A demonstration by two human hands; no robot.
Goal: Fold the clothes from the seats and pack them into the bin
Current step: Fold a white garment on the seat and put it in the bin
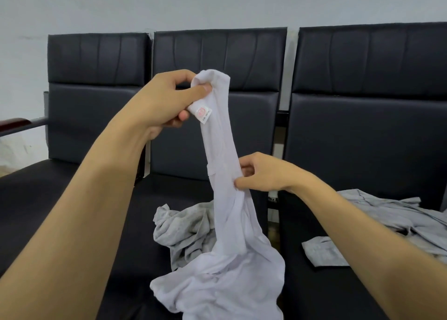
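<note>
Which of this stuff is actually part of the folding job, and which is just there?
Part of the job:
white garment, held by left hand and right hand
grey garment on middle seat
grey clothes on right seat
seats

Just there:
armrest
wall

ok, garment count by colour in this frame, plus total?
White thin cotton garment, held up by left hand and right hand: 1
Grey crumpled knit garment on the middle seat: 1
Grey garment spread over the right seat: 1
Total: 3
</note>
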